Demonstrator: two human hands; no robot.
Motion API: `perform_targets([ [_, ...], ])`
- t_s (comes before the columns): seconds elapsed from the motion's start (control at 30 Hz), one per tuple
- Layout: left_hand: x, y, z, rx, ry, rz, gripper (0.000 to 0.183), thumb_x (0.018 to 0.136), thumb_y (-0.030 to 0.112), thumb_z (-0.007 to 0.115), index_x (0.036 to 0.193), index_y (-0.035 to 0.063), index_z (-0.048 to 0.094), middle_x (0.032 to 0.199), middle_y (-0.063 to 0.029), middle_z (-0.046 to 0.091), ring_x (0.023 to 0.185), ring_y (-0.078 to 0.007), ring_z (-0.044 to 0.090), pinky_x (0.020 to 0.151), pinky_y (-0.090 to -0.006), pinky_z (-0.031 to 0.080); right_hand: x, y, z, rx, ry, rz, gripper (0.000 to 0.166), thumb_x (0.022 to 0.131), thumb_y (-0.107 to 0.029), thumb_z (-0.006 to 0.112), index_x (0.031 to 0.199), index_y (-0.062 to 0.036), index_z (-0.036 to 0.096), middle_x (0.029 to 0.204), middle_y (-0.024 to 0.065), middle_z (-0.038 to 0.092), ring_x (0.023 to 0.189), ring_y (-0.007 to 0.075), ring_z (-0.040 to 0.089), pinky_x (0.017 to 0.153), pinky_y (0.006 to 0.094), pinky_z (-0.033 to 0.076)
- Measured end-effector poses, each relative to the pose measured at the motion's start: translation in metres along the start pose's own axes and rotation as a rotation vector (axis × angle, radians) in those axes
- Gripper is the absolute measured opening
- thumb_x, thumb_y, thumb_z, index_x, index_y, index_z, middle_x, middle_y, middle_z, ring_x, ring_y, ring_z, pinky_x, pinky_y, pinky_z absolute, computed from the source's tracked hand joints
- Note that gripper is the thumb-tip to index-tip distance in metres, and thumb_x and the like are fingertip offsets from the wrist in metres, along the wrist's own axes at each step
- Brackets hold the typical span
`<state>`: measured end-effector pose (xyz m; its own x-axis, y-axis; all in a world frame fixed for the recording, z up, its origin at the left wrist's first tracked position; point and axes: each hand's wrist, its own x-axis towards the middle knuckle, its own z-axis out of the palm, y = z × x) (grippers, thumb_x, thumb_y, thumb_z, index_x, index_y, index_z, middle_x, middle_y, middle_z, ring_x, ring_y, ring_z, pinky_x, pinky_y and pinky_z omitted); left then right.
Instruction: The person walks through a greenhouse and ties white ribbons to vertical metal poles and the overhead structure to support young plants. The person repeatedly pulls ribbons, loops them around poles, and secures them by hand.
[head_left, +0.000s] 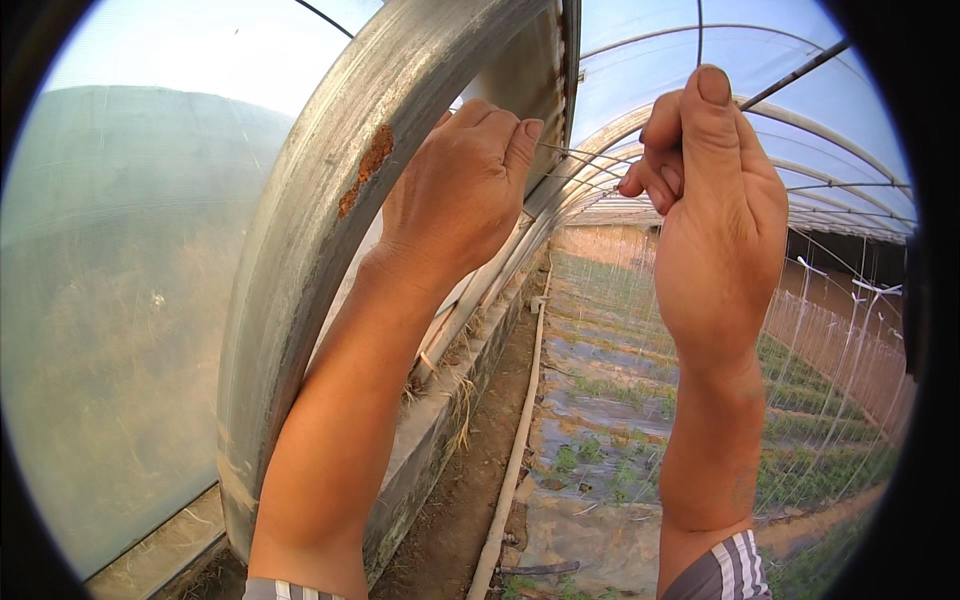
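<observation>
My left hand (466, 180) is closed in a fist beside the inner side of a curved grey metal arch pipe (300, 262), its forearm resting near or against the pipe. Thin wires (581, 154) stretch from about my left thumb to the curled fingers of my right hand (716, 195). That hand is raised at the right, thumb pointing up along the bent index finger. Both hands appear to grip the wires, though the ends inside the fingers are hidden. A patch of orange rust (365, 171) marks the pipe beside my left hand.
Cloudy plastic film (135, 262) spans the left side. Below my left arm runs a low concrete wall (442, 427). A pale hose or pipe (517, 442) lies along the dirt path (450, 510). Beyond it are plant rows (592, 450) with vertical strings (840, 352), under more arches (817, 135).
</observation>
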<state>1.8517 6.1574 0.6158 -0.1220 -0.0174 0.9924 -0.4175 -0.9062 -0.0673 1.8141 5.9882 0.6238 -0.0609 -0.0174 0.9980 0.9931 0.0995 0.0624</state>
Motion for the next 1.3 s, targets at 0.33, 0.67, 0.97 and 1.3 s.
perform_targets([
  [0.33, 0.007, 0.015, 0.008, -0.329, -0.009, 0.276, 0.030, 0.103, 0.027, 0.054, 0.087, 0.0044, 0.065, 0.077, -0.0131, 0.062, 0.078, -0.0322, 0.056, 0.082, -0.0458, 0.043, 0.037, -0.030, 0.007, -0.080, -0.071, 0.110, 0.045, 0.108, -0.037, 0.052, 0.081, -0.0015, 0.062, 0.066, 0.0020, 0.053, 0.054, 0.0113, 0.047, 0.051, 0.0264, 0.040],
  [0.67, 0.023, 0.035, 0.003, -0.351, -0.202, -0.071, 0.049, 0.096, 0.043, 0.069, 0.077, -0.0017, 0.069, 0.055, 0.0008, 0.045, 0.055, -0.0106, 0.039, 0.051, -0.0316, 0.032, 0.088, -0.001, -0.011, 0.074, -0.106, 0.385, 0.045, 0.105, -0.041, 0.055, 0.087, 0.0006, 0.060, 0.067, 0.0043, 0.051, 0.053, 0.0161, 0.047, 0.051, 0.0331, 0.045],
  [0.97, 0.056, 0.053, -0.006, -0.182, -0.497, -0.335, 0.046, 0.080, 0.044, 0.068, 0.068, -0.0006, 0.066, 0.059, -0.0070, 0.054, 0.061, -0.0190, 0.050, 0.062, -0.0351, 0.040, 0.088, 0.031, -0.056, -0.124, -0.294, 0.427, 0.026, 0.101, -0.017, 0.055, 0.088, 0.0030, 0.064, 0.077, 0.0055, 0.062, 0.068, 0.0184, 0.066, 0.072, 0.0339, 0.059],
  [1.3, 0.039, 0.047, 0.000, -0.097, -0.465, -0.168, 0.067, 0.096, 0.059, 0.060, 0.062, 0.0009, 0.058, 0.051, -0.0039, 0.041, 0.053, -0.0145, 0.039, 0.053, -0.0365, 0.034, 0.108, 0.066, -0.045, -0.357, -0.393, 0.308, 0.025, 0.100, -0.017, 0.060, 0.097, 0.0052, 0.071, 0.074, 0.0067, 0.067, 0.066, 0.0153, 0.063, 0.065, 0.0308, 0.053],
])
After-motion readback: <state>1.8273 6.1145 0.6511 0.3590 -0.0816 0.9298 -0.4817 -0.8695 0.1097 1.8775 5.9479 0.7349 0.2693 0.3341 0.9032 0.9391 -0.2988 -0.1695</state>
